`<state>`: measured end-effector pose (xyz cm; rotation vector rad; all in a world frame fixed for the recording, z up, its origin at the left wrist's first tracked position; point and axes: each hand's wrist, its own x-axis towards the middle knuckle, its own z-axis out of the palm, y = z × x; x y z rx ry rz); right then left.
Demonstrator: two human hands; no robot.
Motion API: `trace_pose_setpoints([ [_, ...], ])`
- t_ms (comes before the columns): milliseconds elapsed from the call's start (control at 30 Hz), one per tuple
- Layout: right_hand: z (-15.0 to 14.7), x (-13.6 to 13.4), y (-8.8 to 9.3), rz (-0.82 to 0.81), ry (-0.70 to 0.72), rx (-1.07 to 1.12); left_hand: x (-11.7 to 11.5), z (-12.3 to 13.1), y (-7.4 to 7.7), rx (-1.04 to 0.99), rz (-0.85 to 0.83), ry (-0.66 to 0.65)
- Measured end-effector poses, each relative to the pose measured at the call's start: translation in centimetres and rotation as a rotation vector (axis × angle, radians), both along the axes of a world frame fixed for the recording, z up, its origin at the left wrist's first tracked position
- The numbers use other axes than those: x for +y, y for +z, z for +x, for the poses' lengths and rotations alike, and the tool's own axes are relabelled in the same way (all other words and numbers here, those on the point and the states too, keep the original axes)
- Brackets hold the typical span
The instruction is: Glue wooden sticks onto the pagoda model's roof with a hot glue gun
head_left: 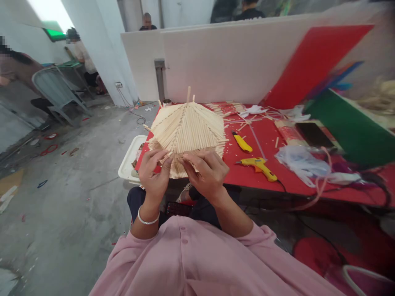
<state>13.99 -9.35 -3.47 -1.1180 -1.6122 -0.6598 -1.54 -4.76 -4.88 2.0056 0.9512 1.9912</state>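
Note:
A peaked, roof-like model (188, 127) built of pale thin wooden sticks sits at the left end of the red table, a few stick ends jutting past its edges. Both hands are at its near side. The fingers of my left hand (153, 170) are pinched together, with the pale tip of a thin wooden stick (169, 154) showing at them. My right hand (205, 170) is closed in a pinch a little to the right, close to the model's lower edge; what lies between its fingertips is too small to make out.
Right of the model lie a yellow utility knife (242, 142) and a yellow glue gun (259, 167) with its cord. Farther right are plastic bags (302, 164) and a dark phone-like slab (314, 135). A white tray (125, 164) stands at left. White panels (231, 65) rise behind; people sit beyond.

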Motion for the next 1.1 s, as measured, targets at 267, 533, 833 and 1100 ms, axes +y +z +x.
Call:
trace_pose_setpoints([
  [267,3.9,-3.4,-2.9,-0.096,-0.126,0.082,-0.5,-0.5,-2.0,-0.058,-0.131,-0.094],
  [533,3.3,-5.1,-2.7,-0.067,-0.068,0.02,-0.9,-0.7,-3.9,-0.184,-0.184,-0.132],
  [833,4.5,-7.1,-2.3,-0.097,-0.136,0.016,-1.2,-0.3,-5.2,-0.188,-0.212,-0.118],
  [1100,11.3,-7.7,-3.7,-0.279,-0.523,0.125,-3.0,-2.4,-4.4,-0.077,-0.103,0.025],
])
